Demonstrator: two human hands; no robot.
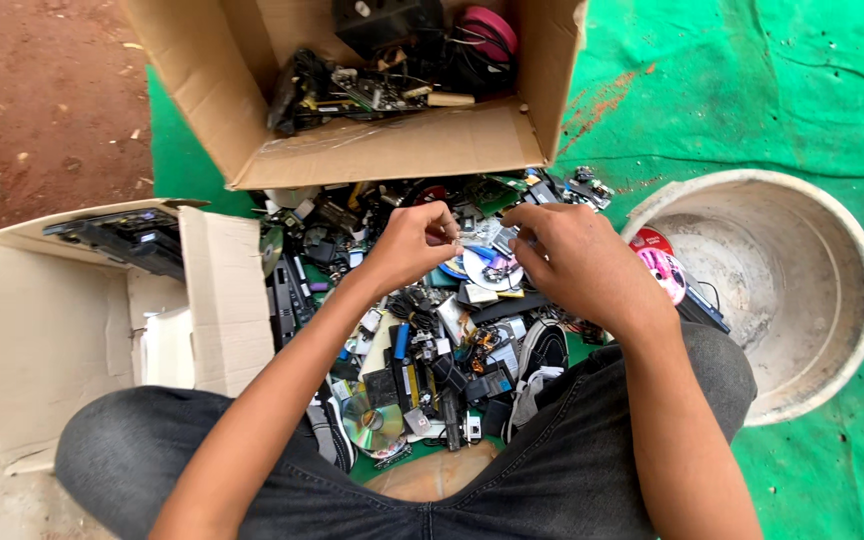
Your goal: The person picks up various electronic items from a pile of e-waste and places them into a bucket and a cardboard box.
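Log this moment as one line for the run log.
left hand: pinching small part | right hand: pinching same part | below: electronic scrap pile on green mat | right: empty basin | cardboard boxes ahead, left

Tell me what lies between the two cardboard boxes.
In the head view, bare green tarp separates the upper cardboard box from the left cardboard box.

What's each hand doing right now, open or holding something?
Left hand: pinched shut on a small part.
Right hand: fingers curled at the same part; grip cannot be told.
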